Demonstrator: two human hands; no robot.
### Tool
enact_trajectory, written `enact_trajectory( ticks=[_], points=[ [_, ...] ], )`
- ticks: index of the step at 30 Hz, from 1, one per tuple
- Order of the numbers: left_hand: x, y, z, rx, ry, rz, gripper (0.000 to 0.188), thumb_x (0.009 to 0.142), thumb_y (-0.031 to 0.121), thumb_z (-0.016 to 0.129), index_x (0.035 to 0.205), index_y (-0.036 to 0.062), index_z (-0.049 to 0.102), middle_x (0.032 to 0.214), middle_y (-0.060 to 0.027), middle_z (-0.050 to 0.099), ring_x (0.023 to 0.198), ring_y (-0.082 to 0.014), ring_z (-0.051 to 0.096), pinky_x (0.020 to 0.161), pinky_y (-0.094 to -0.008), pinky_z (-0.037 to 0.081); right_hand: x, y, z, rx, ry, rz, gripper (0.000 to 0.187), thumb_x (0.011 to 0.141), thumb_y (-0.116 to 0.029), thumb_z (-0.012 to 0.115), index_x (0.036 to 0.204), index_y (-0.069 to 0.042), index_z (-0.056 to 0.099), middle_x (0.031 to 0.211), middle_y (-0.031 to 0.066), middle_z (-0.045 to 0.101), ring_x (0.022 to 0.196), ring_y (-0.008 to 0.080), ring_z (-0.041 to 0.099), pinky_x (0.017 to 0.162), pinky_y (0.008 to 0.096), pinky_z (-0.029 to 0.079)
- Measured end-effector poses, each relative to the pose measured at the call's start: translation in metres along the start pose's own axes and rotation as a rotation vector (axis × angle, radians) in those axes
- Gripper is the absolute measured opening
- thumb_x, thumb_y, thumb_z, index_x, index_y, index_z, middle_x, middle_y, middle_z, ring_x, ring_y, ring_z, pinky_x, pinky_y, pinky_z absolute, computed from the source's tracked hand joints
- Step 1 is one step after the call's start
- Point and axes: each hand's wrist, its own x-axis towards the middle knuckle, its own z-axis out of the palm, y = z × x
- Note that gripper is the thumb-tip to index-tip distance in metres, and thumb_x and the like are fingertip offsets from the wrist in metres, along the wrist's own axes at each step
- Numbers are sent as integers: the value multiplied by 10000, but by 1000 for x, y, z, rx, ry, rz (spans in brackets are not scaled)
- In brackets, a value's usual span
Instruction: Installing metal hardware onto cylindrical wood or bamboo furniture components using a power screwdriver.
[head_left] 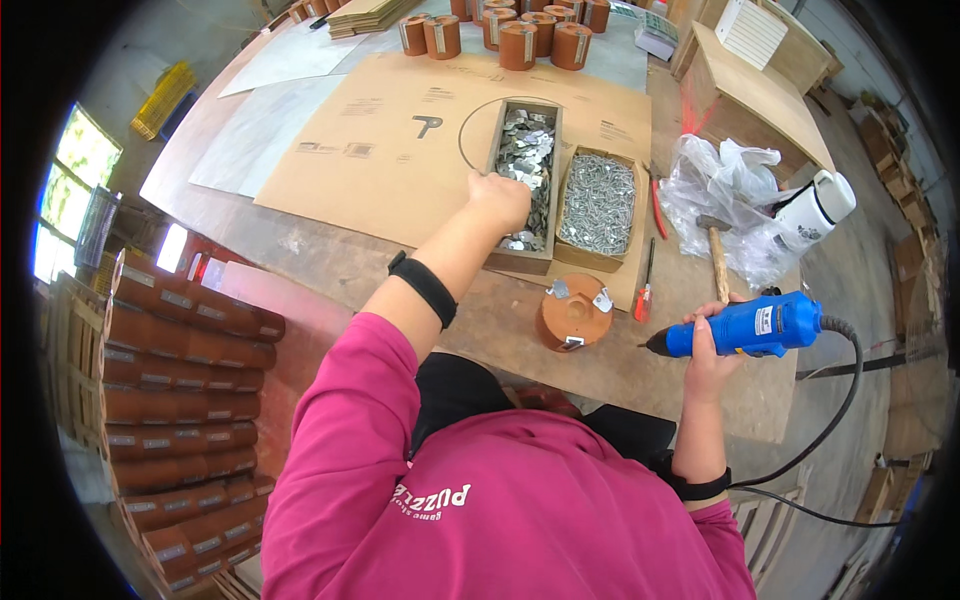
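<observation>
My left hand [500,203] is over the left side of a long wooden box [520,263] heaped with small metal plates [528,140]. Its fingers curl together at the plates, the tips hidden from view. My right hand [708,355] grips a blue electric screwdriver [785,322], whose black nose and bit point left. Just left of the bit, a reddish-brown round block [575,320] stands upright on the table, with small metal plates on its top. A cardboard box [588,258] full of screws [600,195] sits beside the wooden box.
Red-handled pliers [657,210], a red cutter knife [642,303] and a hammer [717,255] lie right of the boxes. Behind them are plastic bags [715,180] and a white bottle [815,210]. Similar blocks [518,45] stand far back; stacked brown cylinders [190,385] rise at left.
</observation>
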Motion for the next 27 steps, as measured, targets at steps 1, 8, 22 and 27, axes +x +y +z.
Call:
enact_trajectory(
  ticks=[1,8,22,27],
  points=[
    [1,-3,-1,-61,-1,25,196,678,267,670,849,179,630,890,-25,619,933,-200,545,830,-453,346,0,2,-1,-2,-8,-12,499,706,60,540,1142,-22,311,793,92,511,693,162,542,682,304,467],
    [-16,-18,-9,-683,239,168,136,684,157,667,743,74,577,703,-59,597,673,-194,568,620,-355,416,1,3,-2,31,30,-32,472,713,48,539,1130,-24,328,787,90,513,682,161,545,667,307,473],
    [-120,17,-45,-957,10,746,125,730,20,571,854,6,587,747,-88,610,780,-180,600,687,-279,462,4,-1,4,-21,6,-12,467,708,61,536,1126,-18,342,793,81,516,697,153,550,675,298,473],
    [-119,36,-14,-679,190,802,80,671,83,608,741,74,568,689,-49,554,742,-252,549,689,-349,390,3,0,3,-47,10,-48,445,725,39,531,1122,-26,341,786,92,514,668,175,549,647,304,472]
  ],
)
